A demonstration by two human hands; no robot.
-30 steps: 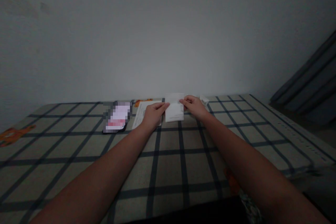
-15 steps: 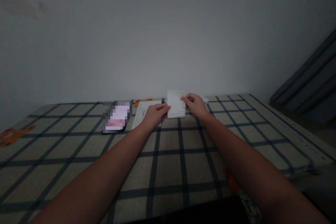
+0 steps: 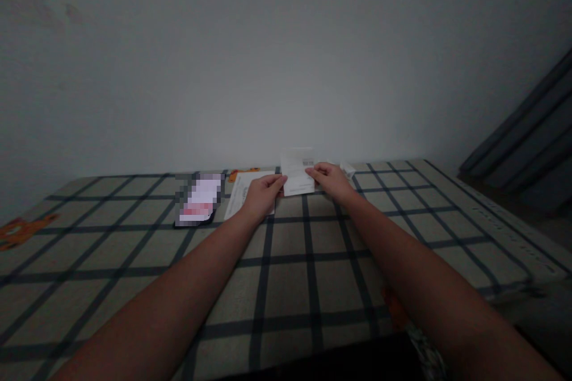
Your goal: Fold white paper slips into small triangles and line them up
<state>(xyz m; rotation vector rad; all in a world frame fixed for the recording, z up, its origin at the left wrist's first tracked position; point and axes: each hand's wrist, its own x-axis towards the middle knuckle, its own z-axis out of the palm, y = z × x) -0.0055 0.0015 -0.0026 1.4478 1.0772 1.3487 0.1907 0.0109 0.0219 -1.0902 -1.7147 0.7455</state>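
Both my arms reach far across a bed covered with a checked sheet (image 3: pixel 313 262). Between my hands is a small white folded paper (image 3: pixel 297 174) with printed text. My left hand (image 3: pixel 263 195) pinches its left edge, and my right hand (image 3: pixel 329 181) pinches its right edge. The paper is raised a little, close to the wall. Under my left hand lies a larger printed sheet (image 3: pixel 241 196), flat on the bed.
A blurred-out phone or card (image 3: pixel 199 199) lies left of the sheet. A small white object (image 3: pixel 347 169) sits behind my right hand. A bare wall (image 3: pixel 268 59) backs the bed. A dark curtain (image 3: pixel 527 149) hangs at the right. An orange print (image 3: pixel 18 230) marks the sheet's left side.
The folded paper has been lifted and tilted up toward the wall between my hands; its lower edge has risen. My arms have hardly shifted.
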